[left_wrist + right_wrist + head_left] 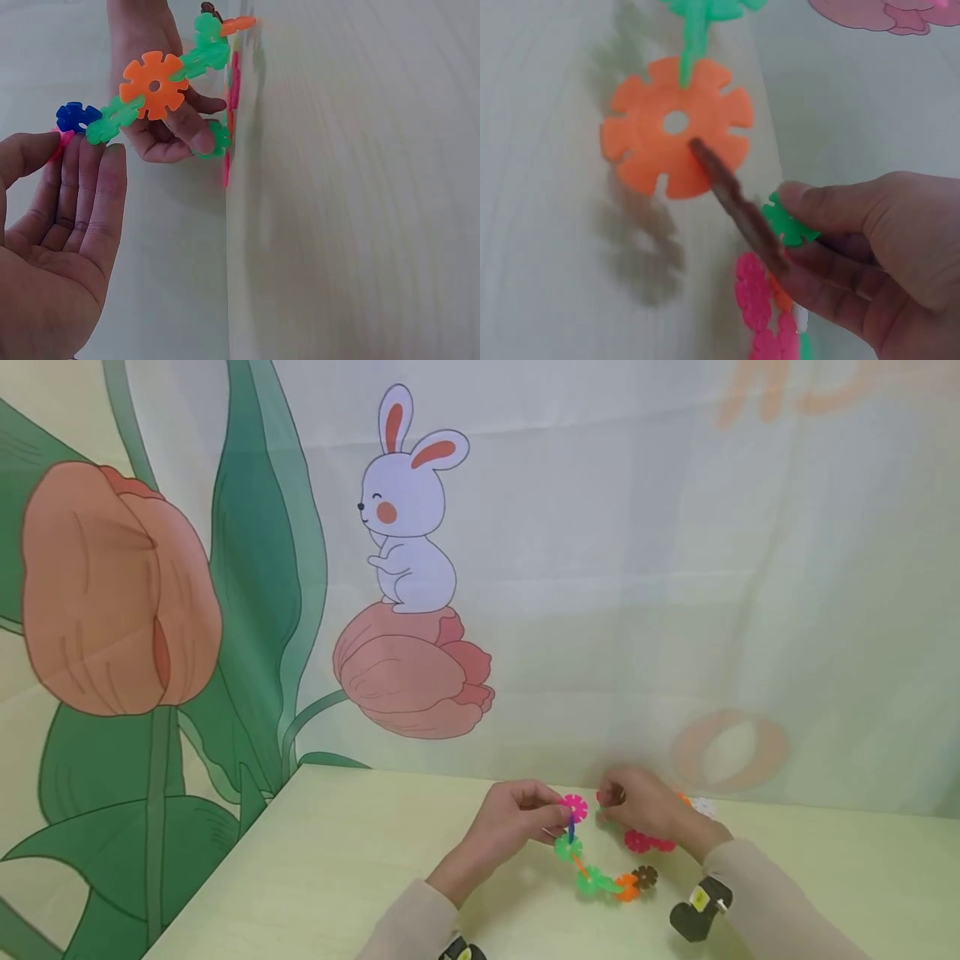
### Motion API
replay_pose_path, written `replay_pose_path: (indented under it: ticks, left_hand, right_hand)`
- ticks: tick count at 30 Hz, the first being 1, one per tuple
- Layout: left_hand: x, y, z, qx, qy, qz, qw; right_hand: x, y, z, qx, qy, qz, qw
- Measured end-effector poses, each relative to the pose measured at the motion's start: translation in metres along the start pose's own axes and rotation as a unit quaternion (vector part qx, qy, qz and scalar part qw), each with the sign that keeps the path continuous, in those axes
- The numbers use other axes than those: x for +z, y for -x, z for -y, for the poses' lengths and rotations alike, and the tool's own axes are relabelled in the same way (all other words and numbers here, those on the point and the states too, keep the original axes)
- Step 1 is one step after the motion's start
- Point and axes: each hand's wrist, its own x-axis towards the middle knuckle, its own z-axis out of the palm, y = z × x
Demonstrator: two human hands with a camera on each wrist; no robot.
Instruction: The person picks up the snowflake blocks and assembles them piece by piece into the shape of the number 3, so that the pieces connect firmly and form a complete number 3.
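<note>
1 plastic chain (590, 882): we judged it light, stiff, weak-jointed, best gripped at the rims. Left fingers (94, 187) pinched its pink disc (575, 807); right fingers (840, 270), 1 green disc (786, 223).

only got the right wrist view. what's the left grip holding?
Observer: Left grip pinches a pink disc on the chain.

Operator: What's next to it?

Observer: A blue disc, between the pink and a green disc.

Operator: More orange in the chain than the one I see?

Observer: Yes, a second orange disc, further along, with green on both sides.
</note>
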Motion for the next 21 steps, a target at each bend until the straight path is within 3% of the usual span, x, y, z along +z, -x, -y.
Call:
replay_pose_path:
  ticks: [7, 10, 16, 21]
  left_hand:
    - [0.002, 0.001, 0.0, -0.005, -0.002, 0.002, 1.0]
    - [0.002, 0.0, 0.0, -0.003, -0.003, -0.001, 1.0]
    - [0.002, -0.001, 0.0, -0.007, -0.004, -0.002, 1.0]
    - [0.002, -0.001, -0.002, -0.007, -0.008, -0.005, 0.9999]
  right_hand:
    - [-0.013, 0.015, 0.021, 0.037, -0.065, -0.054, 0.996]
    - [-0.018, 0.021, 0.033, 0.052, -0.109, -0.083, 0.989]
    - [-0.025, 0.034, 0.05, 0.048, -0.226, -0.118, 0.966]
    - [-0.027, 0.038, 0.057, 0.035, -0.243, -0.12, 0.962]
